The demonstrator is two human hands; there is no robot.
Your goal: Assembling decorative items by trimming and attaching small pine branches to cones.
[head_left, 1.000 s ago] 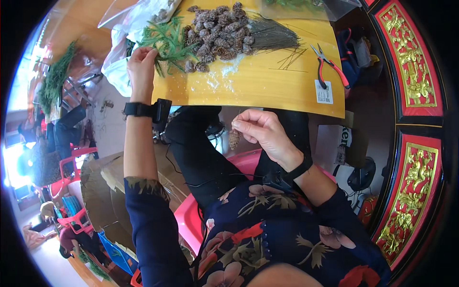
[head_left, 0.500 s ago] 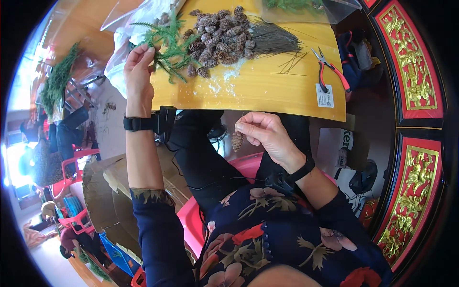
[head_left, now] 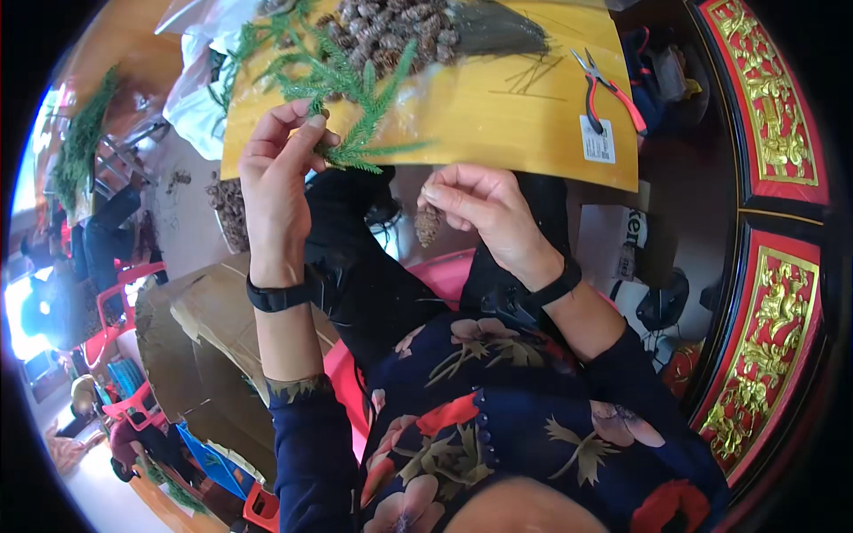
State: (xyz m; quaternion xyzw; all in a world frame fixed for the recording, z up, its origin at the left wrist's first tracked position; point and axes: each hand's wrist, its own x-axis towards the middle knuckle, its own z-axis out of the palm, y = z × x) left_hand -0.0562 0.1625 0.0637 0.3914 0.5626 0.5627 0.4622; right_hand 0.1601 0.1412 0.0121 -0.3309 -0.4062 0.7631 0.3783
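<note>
My left hand (head_left: 283, 151) pinches the base of a green artificial pine sprig (head_left: 360, 98), whose needled branches fan out to the right over the table's near edge. In my right hand (head_left: 484, 209), a small brown pinecone (head_left: 427, 226) hangs from the pinched thumb and fingers, in front of the table. A thin wire at its top shows only faintly or is hidden by the fingers. Beyond the hands, a heap of pinecones (head_left: 391, 31) lies on the yellow table (head_left: 480, 133), beside a bundle of dark thin wires (head_left: 502, 31). The two hands are apart.
Red-handled pliers (head_left: 607, 93) and a white label card (head_left: 597, 142) lie at the table's right. More green sprigs (head_left: 235, 67) and a white plastic bag (head_left: 191, 98) are at the left. An open cardboard box (head_left: 204, 355) stands on the floor; carved red-and-gold panels (head_left: 769, 98) rise at right.
My left hand has lifted the sprig off the table and brought it nearer, to the right. My right hand with the pinecone has shifted slightly up and left in view.
</note>
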